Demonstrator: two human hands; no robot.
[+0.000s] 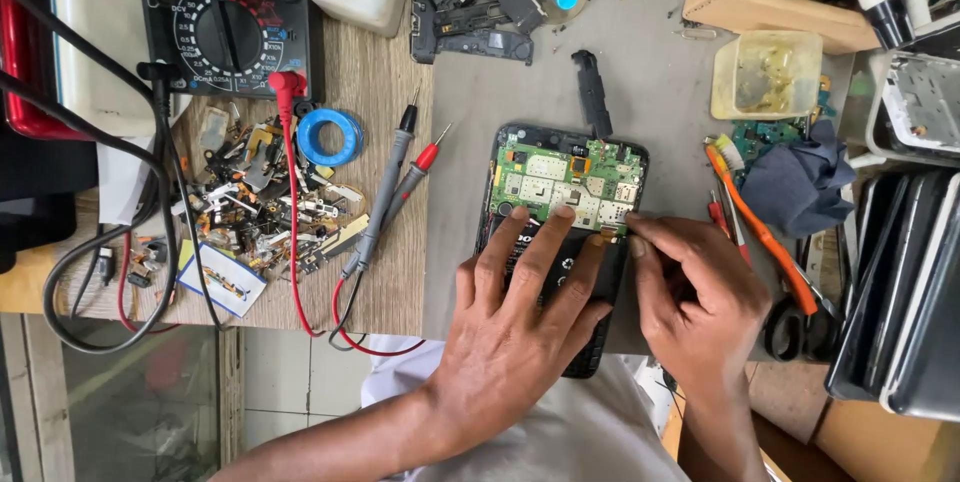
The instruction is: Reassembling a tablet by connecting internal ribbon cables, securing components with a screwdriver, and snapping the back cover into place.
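The opened phone lay face down on the grey mat, right of the wooden board, its back cover off and the green circuit board bare across its far half. The left hand lay flat over the near half, fingers spread and pressing down on the black battery, its fingertips reaching the near edge of the circuit board; it gripped nothing. The right hand was curled nearly closed at the phone's right edge, thumb and forefinger pinched together at a small connector there; whether a tool or part sat between them could not be told.

A slip of those pinched fingers could have torn the thin ribbon at that connector, or scraped the exposed chips just beside it. Heavy pressure from the flat palm risked bending the battery. A black plastic strip lay loose just beyond the phone's far end and could have been knocked aside.

Farther right lay an orange toothbrush, a dark cloth and scissors. To the left, two probes pointed toward the phone, beside a heap of small metal parts that a brushing forearm could have scattered.
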